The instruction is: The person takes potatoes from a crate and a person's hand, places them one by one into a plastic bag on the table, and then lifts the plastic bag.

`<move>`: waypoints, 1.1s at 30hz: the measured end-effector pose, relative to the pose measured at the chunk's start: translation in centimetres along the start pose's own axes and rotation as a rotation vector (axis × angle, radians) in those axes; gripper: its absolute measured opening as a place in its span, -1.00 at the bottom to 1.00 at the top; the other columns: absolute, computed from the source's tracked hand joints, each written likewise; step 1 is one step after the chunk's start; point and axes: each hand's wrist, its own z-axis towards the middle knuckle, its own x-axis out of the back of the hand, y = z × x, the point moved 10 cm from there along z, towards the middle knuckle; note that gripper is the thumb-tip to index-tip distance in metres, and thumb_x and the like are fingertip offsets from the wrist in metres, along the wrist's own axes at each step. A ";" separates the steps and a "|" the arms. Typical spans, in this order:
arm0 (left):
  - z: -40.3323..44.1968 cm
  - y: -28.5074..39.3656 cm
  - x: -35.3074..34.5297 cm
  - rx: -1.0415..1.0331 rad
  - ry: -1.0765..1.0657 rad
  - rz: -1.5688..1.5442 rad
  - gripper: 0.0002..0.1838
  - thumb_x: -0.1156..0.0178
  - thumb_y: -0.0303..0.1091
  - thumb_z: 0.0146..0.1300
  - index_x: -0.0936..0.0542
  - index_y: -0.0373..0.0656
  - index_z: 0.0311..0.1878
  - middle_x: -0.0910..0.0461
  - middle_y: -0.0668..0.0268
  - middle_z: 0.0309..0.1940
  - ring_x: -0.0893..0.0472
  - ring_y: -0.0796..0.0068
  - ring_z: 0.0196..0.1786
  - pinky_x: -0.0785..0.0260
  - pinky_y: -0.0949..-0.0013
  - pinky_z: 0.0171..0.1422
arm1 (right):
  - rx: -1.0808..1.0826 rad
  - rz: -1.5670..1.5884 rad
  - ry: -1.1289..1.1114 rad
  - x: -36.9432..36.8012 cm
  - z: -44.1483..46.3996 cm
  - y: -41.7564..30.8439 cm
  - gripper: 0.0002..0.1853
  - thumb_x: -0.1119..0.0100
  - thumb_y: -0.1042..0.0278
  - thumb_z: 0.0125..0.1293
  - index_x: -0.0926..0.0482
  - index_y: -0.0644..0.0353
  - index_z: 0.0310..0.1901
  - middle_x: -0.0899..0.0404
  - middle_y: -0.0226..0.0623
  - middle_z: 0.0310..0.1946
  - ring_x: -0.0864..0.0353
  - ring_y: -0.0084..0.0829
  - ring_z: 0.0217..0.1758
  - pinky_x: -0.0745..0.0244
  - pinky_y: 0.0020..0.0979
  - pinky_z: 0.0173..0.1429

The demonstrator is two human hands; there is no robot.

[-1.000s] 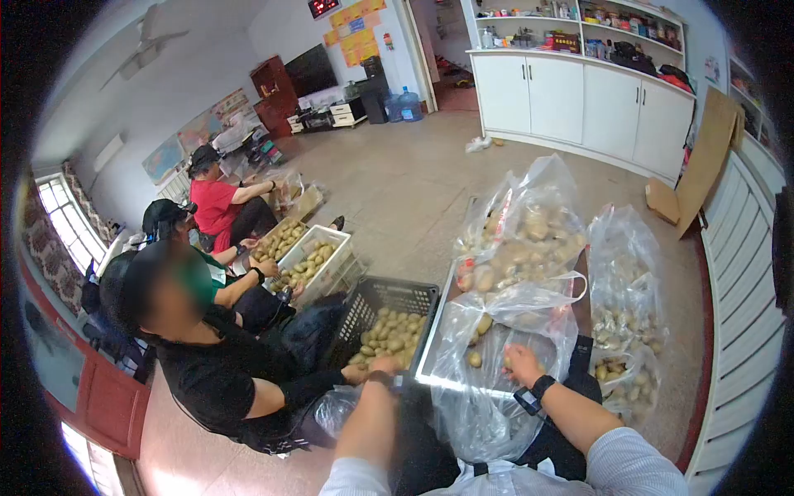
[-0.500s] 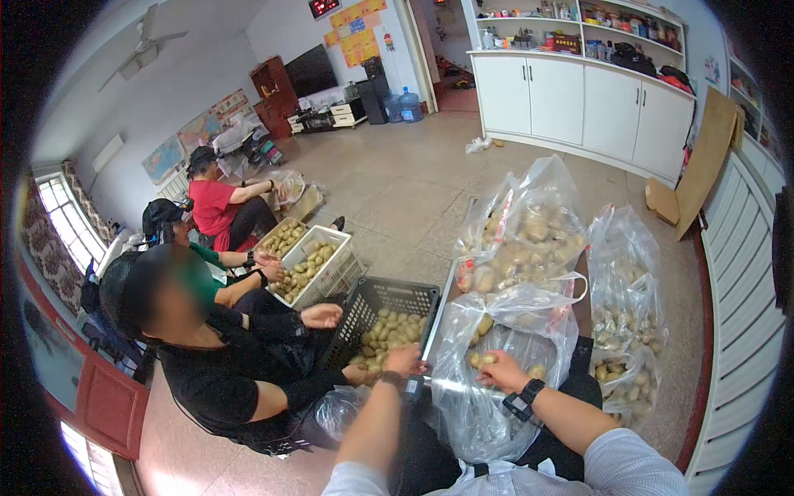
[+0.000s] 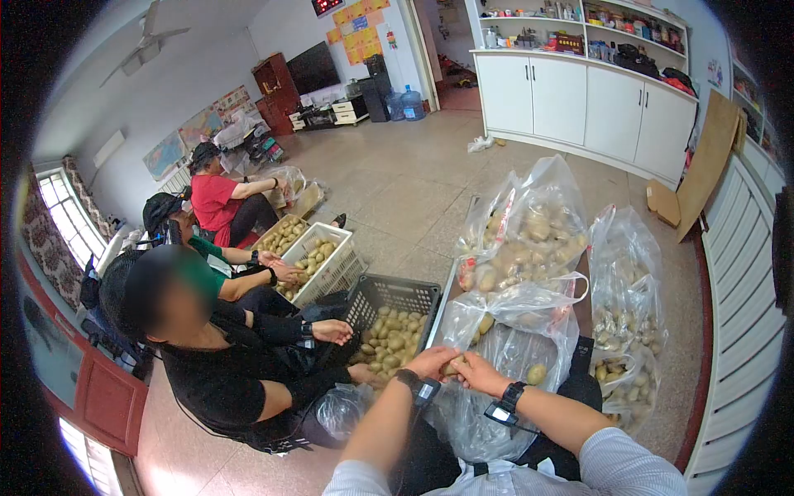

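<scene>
White cabinet [image 3: 587,103] is standing at the back, bottles and small goods sitting on shelves above it. Co-worker in black [image 3: 219,364] is sitting at left, one hand [image 3: 332,331] hovering open by the black crate, the other [image 3: 362,374] reaching to the crate's near side. Co-worker in red [image 3: 217,202] is sitting farthest off, leaning to a clear bag; co-worker in green [image 3: 213,253] is sitting between these two, hands at the white crate [image 3: 331,281]. Rear bag [image 3: 538,219], clear, is bulging with potatoes on a low table [image 3: 583,310]; side bag [image 3: 626,277], also holding potatoes, is standing on the floor at right. Black crate [image 3: 397,283] is holding a heap of potatoes [image 3: 393,339], just left of the near bag. Near bag [image 3: 484,434], clear, is lying open in front of the wearer. Left hand [image 3: 432,364] and right hand [image 3: 484,374] are meeting above its left part. Right hand is pinching a small potato [image 3: 452,366] between the two hands; left hand is touching it, grip partly hidden, so cannot tell if closed. Wristbands [image 3: 514,395] are circling both wrists. Loose potato [image 3: 537,374] is lying in the near bag, just right of the right hand
</scene>
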 end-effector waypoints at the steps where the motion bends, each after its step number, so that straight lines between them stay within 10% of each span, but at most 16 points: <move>1: -1.1 1.1 -0.7 0.011 0.019 0.078 -0.60 -0.10 0.05 0.31 -0.49 -0.09 -0.04 -0.55 0.37 -0.29 -0.54 0.52 -0.39 -0.37 0.43 -0.44 | 0.000 0.000 0.000 0.0 -0.5 -1.0 -0.67 0.04 0.14 0.43 -0.41 0.24 0.02 -0.48 -0.41 -0.44 -0.46 -0.63 -0.49 -0.40 -0.58 -0.45; 7: -1.5 1.0 0.7 0.035 0.139 0.184 -0.56 -0.14 0.06 0.28 -0.49 -0.12 -0.02 -0.54 0.31 -0.24 -0.54 0.48 -0.44 -0.36 0.46 -0.49 | 0.257 -0.171 0.153 1.7 -2.2 -2.6 -0.64 -0.01 0.17 0.40 -0.41 0.27 0.06 -0.53 -0.34 -0.44 -0.53 -0.49 -0.42 -0.47 -0.47 -0.32; 12: -0.7 -0.3 2.8 0.014 0.169 0.065 -0.59 -0.15 0.02 0.28 -0.48 -0.12 -0.04 -0.54 0.31 -0.26 -0.54 0.49 -0.45 -0.37 0.47 -0.48 | 0.120 -0.738 0.522 6.9 -6.1 -1.8 -0.57 -0.21 0.23 0.16 -0.46 0.24 0.04 -0.54 0.00 -0.18 -0.51 0.00 -0.09 -0.38 -0.09 0.06; 16: -0.3 -0.4 6.0 -0.123 0.319 0.011 -0.63 -0.16 -0.05 0.29 -0.47 -0.14 -0.04 -0.51 0.36 -0.39 -0.51 0.53 -0.52 -0.36 0.48 -0.55 | -0.046 -0.841 0.643 10.4 -8.0 1.5 -0.49 -0.22 0.22 0.03 -0.43 0.19 0.06 -0.43 -0.08 0.02 -0.33 0.01 0.17 -0.19 0.05 0.23; 33: -3.1 -1.5 10.8 -0.062 0.510 -0.128 -0.67 -0.04 -0.12 0.36 -0.47 -0.24 -0.08 -0.52 0.27 -0.39 -0.54 0.45 -0.47 -0.48 0.41 -0.49 | -0.325 -0.910 0.601 11.6 -9.0 7.1 -0.48 -0.12 0.44 0.09 -0.36 0.21 0.16 -0.29 -0.02 0.15 -0.28 0.17 0.18 -0.28 0.02 0.23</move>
